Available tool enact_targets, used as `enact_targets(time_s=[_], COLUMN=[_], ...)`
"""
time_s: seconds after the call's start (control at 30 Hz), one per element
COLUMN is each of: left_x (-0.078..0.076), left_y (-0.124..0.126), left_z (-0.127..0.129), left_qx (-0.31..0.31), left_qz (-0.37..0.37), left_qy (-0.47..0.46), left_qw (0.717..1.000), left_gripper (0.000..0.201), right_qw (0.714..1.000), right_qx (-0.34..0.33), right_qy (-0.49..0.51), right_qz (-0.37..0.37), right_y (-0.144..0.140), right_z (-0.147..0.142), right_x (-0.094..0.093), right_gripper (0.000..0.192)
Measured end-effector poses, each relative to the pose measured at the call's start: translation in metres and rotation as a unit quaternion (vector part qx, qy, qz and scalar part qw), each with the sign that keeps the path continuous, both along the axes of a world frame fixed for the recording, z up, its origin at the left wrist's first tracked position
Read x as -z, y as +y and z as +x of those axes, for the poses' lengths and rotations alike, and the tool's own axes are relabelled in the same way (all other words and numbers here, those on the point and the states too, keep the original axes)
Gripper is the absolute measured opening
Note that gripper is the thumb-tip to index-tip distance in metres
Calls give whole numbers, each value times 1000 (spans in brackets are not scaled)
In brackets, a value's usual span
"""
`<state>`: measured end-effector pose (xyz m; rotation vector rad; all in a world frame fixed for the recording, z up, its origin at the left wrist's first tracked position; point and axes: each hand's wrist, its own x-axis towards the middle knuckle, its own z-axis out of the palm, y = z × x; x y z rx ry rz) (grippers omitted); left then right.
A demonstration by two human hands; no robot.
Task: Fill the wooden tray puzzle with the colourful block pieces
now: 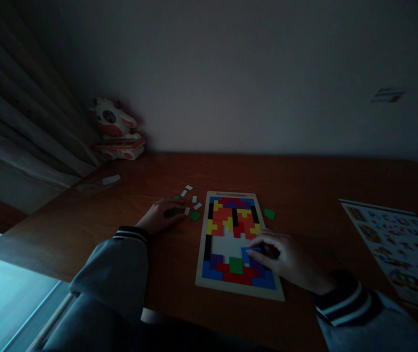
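A wooden puzzle board [203,274] with a pale frame lies on the table, partly filled with coloured block pieces. Over its lower right part, my right hand [277,252] pinches a blue puzzle piece [244,254] between thumb and fingers. The bare pale area [225,245] of the board is just left of that piece. My left hand [161,215] rests on the table left of the board, thumb and fingers apart around a green piece. Near its fingertips lie another green piece [195,215] and several small white pieces [194,199].
Right of the board lies a green piece [269,213]. A printed sheet [395,244] covers part of the table's right side. At the back left stands a cow-shaped toy [115,129], near a curtain [29,98] and a white strip [111,179]. A wall rises behind the table [304,181].
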<state>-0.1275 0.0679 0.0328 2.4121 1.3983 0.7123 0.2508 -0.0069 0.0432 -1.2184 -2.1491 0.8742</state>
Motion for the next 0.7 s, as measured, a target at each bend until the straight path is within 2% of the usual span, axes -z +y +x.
enact_targets(time_s=[0.13, 0.5, 0.7], left_x=[-1, -3, -4], left_y=[0, -1, -2], left_z=[0, 1, 1], left_qx=[8, 6, -1], left_qz=[9, 10, 10], left_qy=[-2, -1, 4], left_qw=[1000, 1000, 1000], left_gripper=[26, 24, 24], right_qw=[999, 997, 987], right_qx=[-36, -51, -90], right_qy=[-8, -31, -60], right_qz=[18, 50, 115], right_y=[0, 1, -4], right_z=[0, 2, -3], right_x=[1, 2, 3], right_gripper=[15, 19, 28])
